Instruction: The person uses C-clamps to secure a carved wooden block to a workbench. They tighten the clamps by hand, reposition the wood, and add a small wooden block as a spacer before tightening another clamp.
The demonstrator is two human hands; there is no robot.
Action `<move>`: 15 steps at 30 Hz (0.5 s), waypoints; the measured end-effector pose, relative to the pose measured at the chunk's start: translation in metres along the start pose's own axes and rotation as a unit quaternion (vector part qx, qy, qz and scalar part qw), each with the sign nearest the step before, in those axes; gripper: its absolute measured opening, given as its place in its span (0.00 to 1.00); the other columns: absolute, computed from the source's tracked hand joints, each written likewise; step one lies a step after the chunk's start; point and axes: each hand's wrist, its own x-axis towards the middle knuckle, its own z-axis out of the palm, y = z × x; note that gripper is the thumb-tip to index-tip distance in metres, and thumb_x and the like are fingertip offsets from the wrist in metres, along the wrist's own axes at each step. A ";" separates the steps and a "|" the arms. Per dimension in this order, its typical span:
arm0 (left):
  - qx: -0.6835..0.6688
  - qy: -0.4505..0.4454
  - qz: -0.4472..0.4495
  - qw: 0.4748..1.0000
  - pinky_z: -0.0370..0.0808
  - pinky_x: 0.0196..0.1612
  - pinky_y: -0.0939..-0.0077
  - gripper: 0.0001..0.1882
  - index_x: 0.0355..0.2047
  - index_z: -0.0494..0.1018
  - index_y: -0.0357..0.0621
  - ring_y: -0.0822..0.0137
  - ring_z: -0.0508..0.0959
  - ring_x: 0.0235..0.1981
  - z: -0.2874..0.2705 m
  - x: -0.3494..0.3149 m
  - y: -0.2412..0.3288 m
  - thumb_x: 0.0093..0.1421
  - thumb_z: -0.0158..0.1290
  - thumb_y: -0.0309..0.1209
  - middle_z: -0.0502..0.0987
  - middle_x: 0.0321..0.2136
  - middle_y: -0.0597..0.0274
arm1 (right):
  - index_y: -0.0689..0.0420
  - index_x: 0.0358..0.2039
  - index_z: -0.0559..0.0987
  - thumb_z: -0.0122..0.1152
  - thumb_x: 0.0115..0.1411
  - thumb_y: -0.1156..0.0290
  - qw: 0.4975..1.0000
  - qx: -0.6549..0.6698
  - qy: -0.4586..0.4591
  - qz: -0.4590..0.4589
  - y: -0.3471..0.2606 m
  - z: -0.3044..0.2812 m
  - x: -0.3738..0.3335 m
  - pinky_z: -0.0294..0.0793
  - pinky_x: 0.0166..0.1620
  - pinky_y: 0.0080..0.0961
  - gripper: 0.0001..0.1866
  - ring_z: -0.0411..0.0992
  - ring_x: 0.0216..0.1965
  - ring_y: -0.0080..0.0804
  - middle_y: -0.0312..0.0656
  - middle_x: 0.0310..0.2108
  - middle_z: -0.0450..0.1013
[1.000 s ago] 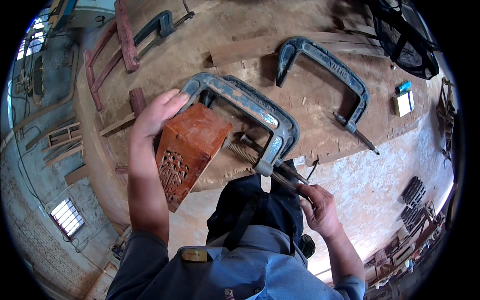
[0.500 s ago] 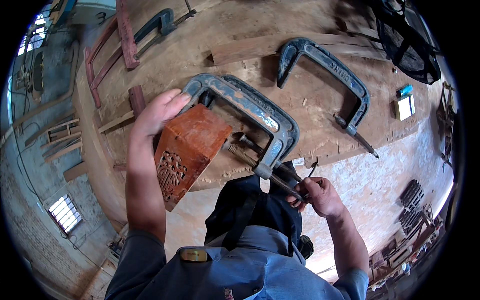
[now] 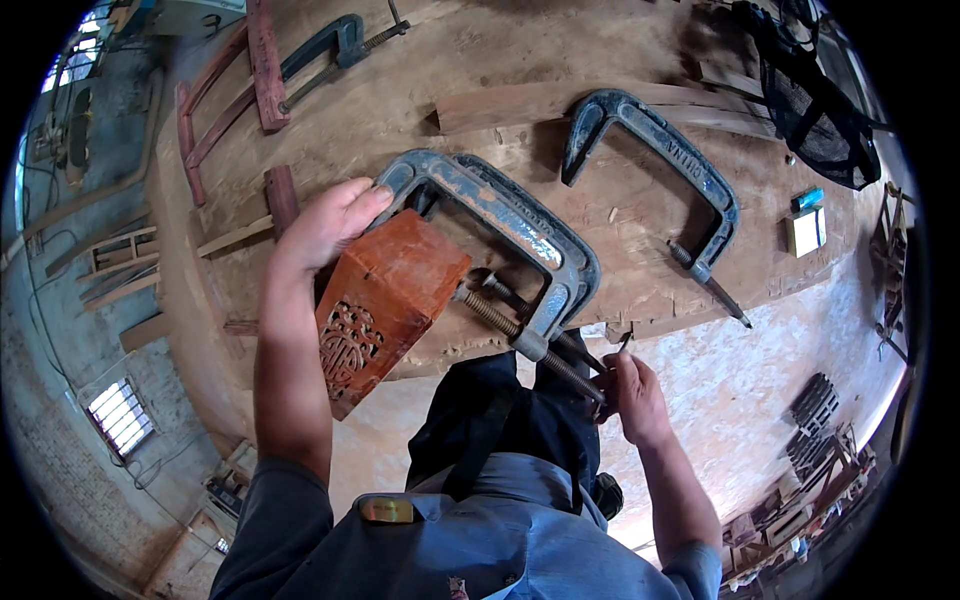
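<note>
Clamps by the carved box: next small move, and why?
Perhaps a slight turn of the screw on the front clamp: the right hand curls by its outer end, the left hand is at the clamp's far corner, and the screw's tip sits close to the box, though contact is unclear.

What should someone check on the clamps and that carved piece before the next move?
1. Left hand on the front clamp: ok, touching its upper end.
2. Right hand gripping firmly: cannot tell; it is at the screws' lower ends, fingers partly hidden.
3. Front screw tight on the carved piece: cannot tell; its tip is close by.
4. Rear clamp beside the front one: ok.
5. Third clamp away from both hands: ok, lying apart.
</note>
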 end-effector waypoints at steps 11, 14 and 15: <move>-0.034 -0.007 -0.003 0.999 0.56 0.25 0.84 0.15 0.30 0.69 0.44 0.83 0.58 0.23 -0.004 0.007 -0.017 0.67 0.47 0.42 0.62 0.22 0.79 | 0.64 0.53 0.66 0.74 0.37 0.73 0.765 -0.452 0.182 -0.421 0.015 0.001 -0.021 0.60 0.60 0.52 0.40 0.56 0.61 0.60 0.58 0.61 0.56; -0.035 -0.001 -0.003 0.999 0.56 0.25 0.84 0.15 0.30 0.69 0.44 0.83 0.58 0.23 -0.004 0.009 -0.018 0.67 0.47 0.42 0.62 0.22 0.79 | 0.61 0.47 0.72 0.75 0.36 0.70 0.760 -0.527 0.137 -0.354 0.006 0.005 -0.024 0.61 0.60 0.50 0.35 0.56 0.62 0.57 0.54 0.60 0.58; -0.033 -0.001 -0.001 0.999 0.56 0.25 0.84 0.15 0.30 0.69 0.44 0.83 0.58 0.23 -0.005 0.009 -0.019 0.67 0.47 0.41 0.62 0.22 0.79 | 0.60 0.40 0.76 0.75 0.37 0.68 0.737 -0.525 0.144 -0.400 0.004 0.007 -0.022 0.63 0.59 0.46 0.28 0.61 0.60 0.53 0.50 0.57 0.64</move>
